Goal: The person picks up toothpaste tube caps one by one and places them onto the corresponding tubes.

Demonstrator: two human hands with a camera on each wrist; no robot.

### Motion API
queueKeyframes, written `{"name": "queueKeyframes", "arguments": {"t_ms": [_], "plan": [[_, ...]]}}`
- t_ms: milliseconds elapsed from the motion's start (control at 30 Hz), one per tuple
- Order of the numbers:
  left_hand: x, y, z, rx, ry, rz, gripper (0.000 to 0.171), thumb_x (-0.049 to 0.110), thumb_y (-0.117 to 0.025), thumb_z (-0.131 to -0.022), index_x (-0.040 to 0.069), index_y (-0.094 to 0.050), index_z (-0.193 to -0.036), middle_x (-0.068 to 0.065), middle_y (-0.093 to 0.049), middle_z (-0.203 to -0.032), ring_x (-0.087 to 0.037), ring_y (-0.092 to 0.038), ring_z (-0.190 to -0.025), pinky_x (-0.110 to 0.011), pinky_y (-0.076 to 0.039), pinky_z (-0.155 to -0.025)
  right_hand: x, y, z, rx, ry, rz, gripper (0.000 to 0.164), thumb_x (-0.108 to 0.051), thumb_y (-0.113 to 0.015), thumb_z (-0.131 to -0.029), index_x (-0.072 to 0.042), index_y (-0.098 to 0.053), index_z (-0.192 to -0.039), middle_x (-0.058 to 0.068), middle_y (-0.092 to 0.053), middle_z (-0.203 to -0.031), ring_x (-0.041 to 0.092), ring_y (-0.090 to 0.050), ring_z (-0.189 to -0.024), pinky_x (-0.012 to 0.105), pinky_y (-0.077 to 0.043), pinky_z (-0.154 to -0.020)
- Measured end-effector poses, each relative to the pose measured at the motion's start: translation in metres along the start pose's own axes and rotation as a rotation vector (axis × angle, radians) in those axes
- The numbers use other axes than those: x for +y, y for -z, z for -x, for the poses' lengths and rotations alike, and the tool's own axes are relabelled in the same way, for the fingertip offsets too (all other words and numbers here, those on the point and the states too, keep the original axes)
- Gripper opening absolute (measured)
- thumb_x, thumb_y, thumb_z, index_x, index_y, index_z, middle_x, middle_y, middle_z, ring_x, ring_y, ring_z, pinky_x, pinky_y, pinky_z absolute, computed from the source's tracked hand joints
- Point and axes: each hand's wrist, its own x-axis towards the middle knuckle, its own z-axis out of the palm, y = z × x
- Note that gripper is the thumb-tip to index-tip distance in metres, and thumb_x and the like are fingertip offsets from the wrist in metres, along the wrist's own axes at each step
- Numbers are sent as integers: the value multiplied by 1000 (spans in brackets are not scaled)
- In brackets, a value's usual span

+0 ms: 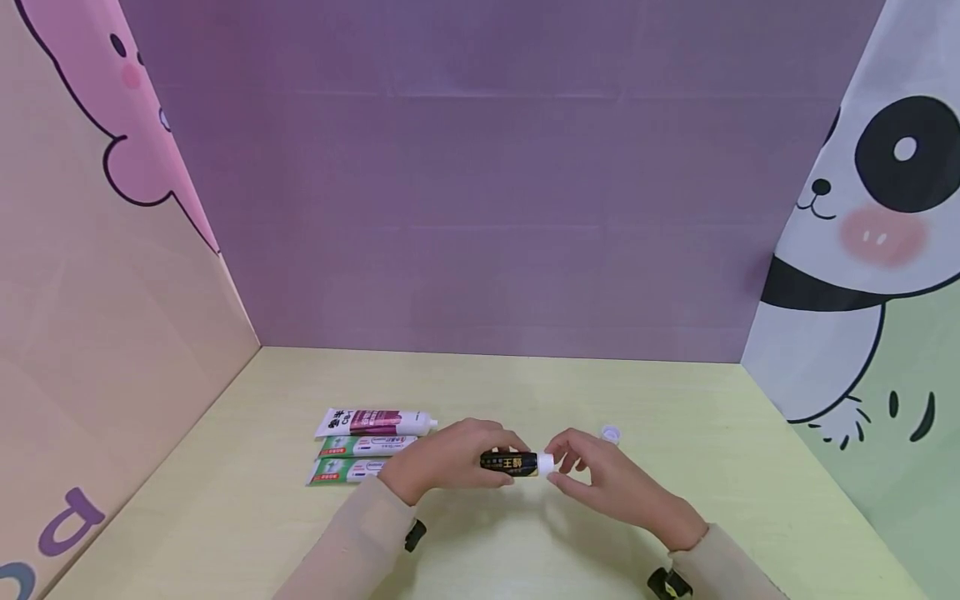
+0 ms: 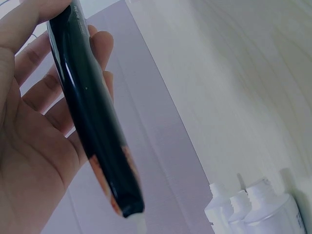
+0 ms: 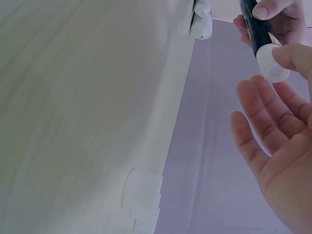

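Note:
A small black toothpaste tube (image 1: 508,463) with gold lettering lies level above the table, gripped by my left hand (image 1: 467,454) between thumb and fingers. In the left wrist view the tube (image 2: 90,107) slants across the palm. Its white cap (image 1: 546,464) points right, toward my right hand (image 1: 611,475). The right thumb and fingertips pinch around that cap (image 3: 272,66), while the other fingers are spread and loosely bent. Behind my left wrist lie a purple-and-white toothpaste tube (image 1: 386,422) and two green-and-white toothpaste tubes (image 1: 367,447), side by side, with uncapped nozzles (image 2: 239,199).
Loose white caps (image 1: 610,434) sit on the table (image 1: 480,550) behind my right hand; several show in the right wrist view (image 3: 142,192). A purple panel (image 1: 487,208) closes off the back, with cartoon-printed panels (image 1: 847,467) at both sides.

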Motion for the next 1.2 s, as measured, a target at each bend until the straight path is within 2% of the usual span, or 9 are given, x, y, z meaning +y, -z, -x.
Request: {"name": "queueKeyframes", "arguments": {"t_ms": [167,300,467,600,833,1033,1200], "plan": [[0,0,1,1,5,0,34,20,-77,-89,18,-70,-122,10,-65,-104,-2,-58,-88,-20,-49,-82,0,1,0,-30,-41,-18,13,-24,-64,-100,-20,-61,-112,-15,-60,-98,4,-59,-86,37,-53,-81],[0,-1,1,2,4,-3,34,21,-77,-90,19,-70,-123,11,-65,-106,-2,-58,-90,-20,-49,-84,0,2,-2,-54,-66,-28,11,-28,-60,-102,-20,-63,-109,-11,-65,-92,4,-60,-85,34,-52,-79],[1,0,1,4,-3,-6,33,21,-77,-90,19,-70,-123,12,-65,-105,-2,-58,-89,-19,-49,-82,2,2,-3,-77,-107,-22,18,-34,-54,-104,-19,-65,-106,-4,-68,-90,4,-60,-82,29,-51,-76],[2,0,1,2,-4,-6,33,20,-76,-90,19,-70,-123,13,-64,-104,-1,-57,-88,-19,-49,-81,4,1,-3,-92,-142,-7,24,-35,-50,-106,-17,-66,-101,-3,-67,-85,5,-57,-74,28,-49,-69],[3,0,1,10,-24,8,32,18,-76,-89,18,-70,-121,12,-65,-103,-1,-57,-86,-18,-49,-79,4,-1,-6,-85,-132,44,34,-30,-43,-109,-21,-64,-83,-13,-64,-74,3,-57,-70,27,-48,-65],[2,-1,0,17,-40,12,31,16,-76,-89,17,-71,-119,12,-64,-100,-2,-57,-84,-18,-49,-78,2,-1,-7,-76,-131,56,38,-29,-43,-109,-16,-66,-83,-17,-62,-72,2,-57,-69,26,-48,-63],[2,0,-1,10,-30,4,32,18,-76,-89,18,-71,-121,13,-64,-101,-1,-57,-85,-17,-49,-78,-1,4,-6,-92,-155,67,36,-32,-41,-109,-21,-65,-84,-13,-64,-75,3,-55,-69,27,-47,-64]]}}
